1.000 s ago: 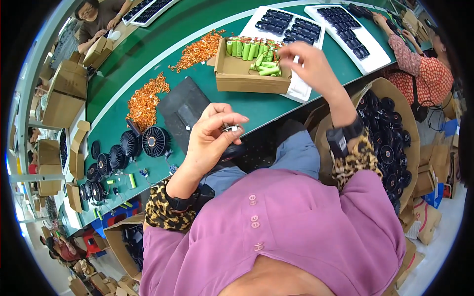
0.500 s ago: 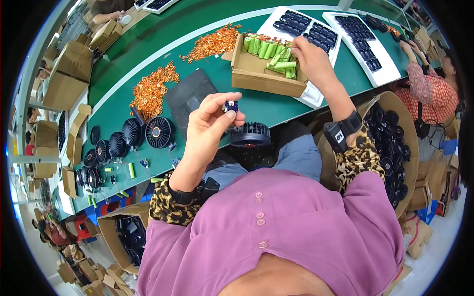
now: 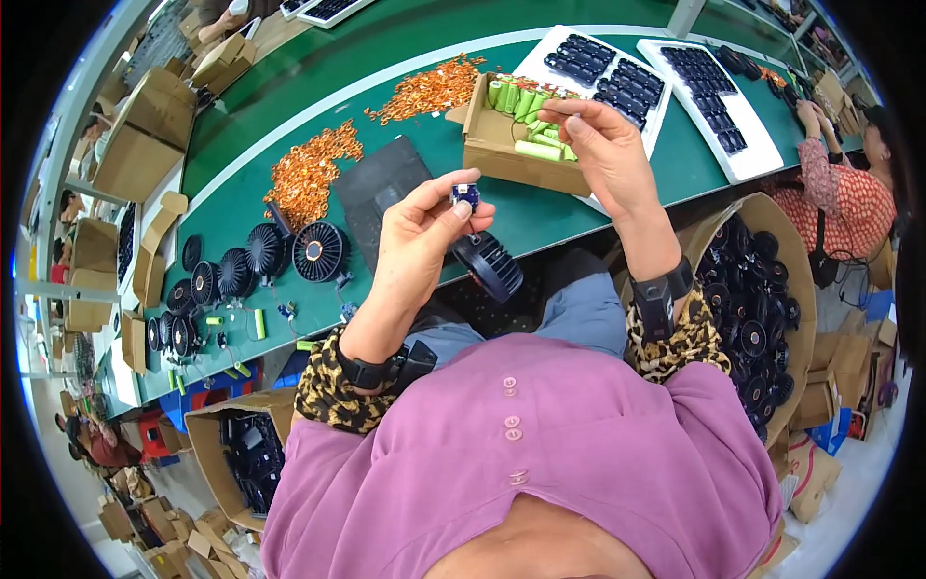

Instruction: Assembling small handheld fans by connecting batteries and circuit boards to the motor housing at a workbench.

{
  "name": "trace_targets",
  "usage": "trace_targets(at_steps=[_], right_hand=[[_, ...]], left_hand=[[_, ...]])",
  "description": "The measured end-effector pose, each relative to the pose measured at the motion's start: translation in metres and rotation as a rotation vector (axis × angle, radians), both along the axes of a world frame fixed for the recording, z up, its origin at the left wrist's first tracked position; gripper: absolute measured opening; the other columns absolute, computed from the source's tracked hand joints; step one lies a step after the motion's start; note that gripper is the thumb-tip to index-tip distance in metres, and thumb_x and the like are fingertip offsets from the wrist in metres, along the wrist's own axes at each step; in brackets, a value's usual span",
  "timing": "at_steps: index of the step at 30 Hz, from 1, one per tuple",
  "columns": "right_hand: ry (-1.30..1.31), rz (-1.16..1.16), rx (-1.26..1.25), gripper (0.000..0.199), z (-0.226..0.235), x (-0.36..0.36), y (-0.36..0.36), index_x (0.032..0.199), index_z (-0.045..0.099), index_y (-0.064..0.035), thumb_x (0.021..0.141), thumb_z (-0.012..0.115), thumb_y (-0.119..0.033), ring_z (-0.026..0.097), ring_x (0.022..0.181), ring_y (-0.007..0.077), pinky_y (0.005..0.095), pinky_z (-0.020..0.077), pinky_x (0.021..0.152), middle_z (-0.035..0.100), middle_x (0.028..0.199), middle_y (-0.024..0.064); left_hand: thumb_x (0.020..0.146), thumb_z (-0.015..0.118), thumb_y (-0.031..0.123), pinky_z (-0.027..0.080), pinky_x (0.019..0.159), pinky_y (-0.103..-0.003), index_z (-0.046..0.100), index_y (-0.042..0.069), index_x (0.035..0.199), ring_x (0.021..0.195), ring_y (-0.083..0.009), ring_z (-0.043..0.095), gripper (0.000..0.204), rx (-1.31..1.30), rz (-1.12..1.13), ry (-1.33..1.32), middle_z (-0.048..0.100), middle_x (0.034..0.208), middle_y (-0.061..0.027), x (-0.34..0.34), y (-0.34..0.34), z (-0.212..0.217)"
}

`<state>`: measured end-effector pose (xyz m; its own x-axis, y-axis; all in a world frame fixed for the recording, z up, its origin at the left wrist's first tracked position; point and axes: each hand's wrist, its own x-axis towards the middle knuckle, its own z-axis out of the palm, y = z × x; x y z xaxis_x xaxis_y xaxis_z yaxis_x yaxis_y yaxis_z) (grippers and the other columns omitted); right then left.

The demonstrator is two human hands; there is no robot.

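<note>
1. Two bare hands show in the head view; the left hand (image 3: pixel 415 236) pinches a small dark-blue circuit board (image 3: pixel 465 194) between thumb and fingers, which cover part of it from us.
2. Just below that hand, we see a black fan (image 3: pixel 492 267) tilted beside the edge of the green table (image 3: pixel 439 140); we cannot make out what links it to the board.
3. The right hand (image 3: pixel 614 159) is raised beside a cardboard box (image 3: pixel 526 172), thumb and forefinger brought close together; we cannot tell whether they grip a thin wire.
4. Green cells (image 3: pixel 537 151) lie in the box, some of them hidden from us by the right hand.
5. Behind the box we see a white tray (image 3: pixel 536 66), partly covered.
6. At upper left, the picture's edge cuts off a co-worker (image 3: pixel 227 19).
</note>
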<state>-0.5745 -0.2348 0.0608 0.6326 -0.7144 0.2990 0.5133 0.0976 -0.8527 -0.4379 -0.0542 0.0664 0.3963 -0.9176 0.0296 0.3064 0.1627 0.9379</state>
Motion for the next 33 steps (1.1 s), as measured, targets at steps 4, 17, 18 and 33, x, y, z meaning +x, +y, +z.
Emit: trace_targets(at_steps=[4, 17, 18, 33], right_hand=[[-0.074, 0.152, 0.093, 0.021, 0.015, -0.007, 0.025, 0.107, 0.059, -0.0003, 0.087, 0.053, -0.006, 0.059, 0.088, 0.0158, 0.0284, 0.0462, 0.08, 0.063, 0.09, 0.0105], [0.272, 0.261, 0.016, 0.037, 0.02, -0.006, 0.077, 0.114, 0.046, 0.0019, 0.081, 0.061, -0.004, 0.059, 0.073, 0.011, 0.0222, 0.047, 0.069, 0.064, 0.08, 0.0093], [0.287, 0.257, -0.007, 0.038, 0.02, -0.006, 0.077, 0.114, 0.045, 0.0007, 0.081, 0.062, -0.007, 0.06, 0.074, 0.011, 0.0221, 0.0467, 0.068, 0.064, 0.078, 0.0079], [0.361, 0.209, -0.119, 0.036, 0.022, -0.007, 0.079, 0.112, 0.044, 0.001, 0.08, 0.06, -0.003, 0.061, 0.071, 0.0106, 0.0213, 0.0465, 0.064, 0.063, 0.074, 0.0073]], left_hand=[[0.083, 0.054, -0.002, 0.05, 0.076, -0.028, 0.054, -0.004, 0.111, 0.084, -0.016, 0.061, 0.027, -0.032, 0.038, -0.085, 0.06, 0.093, -0.0089, -0.001, -0.001, 0.0], [0.075, 0.061, -0.008, 0.049, 0.07, -0.021, 0.063, 0.0, 0.097, 0.08, -0.0098, 0.06, 0.024, -0.12, 0.178, -0.481, 0.06, 0.095, -0.006, -0.006, 0.001, -0.004], [0.075, 0.061, -0.008, 0.049, 0.07, -0.021, 0.063, 0.0, 0.097, 0.08, -0.0098, 0.06, 0.024, -0.119, 0.178, -0.481, 0.06, 0.095, -0.006, -0.007, 0.001, -0.002], [0.073, 0.06, -0.011, 0.051, 0.072, -0.022, 0.064, 0.0, 0.097, 0.082, -0.012, 0.06, 0.027, -0.103, 0.161, -0.809, 0.059, 0.098, -0.0083, -0.009, 0.003, 0.004]])
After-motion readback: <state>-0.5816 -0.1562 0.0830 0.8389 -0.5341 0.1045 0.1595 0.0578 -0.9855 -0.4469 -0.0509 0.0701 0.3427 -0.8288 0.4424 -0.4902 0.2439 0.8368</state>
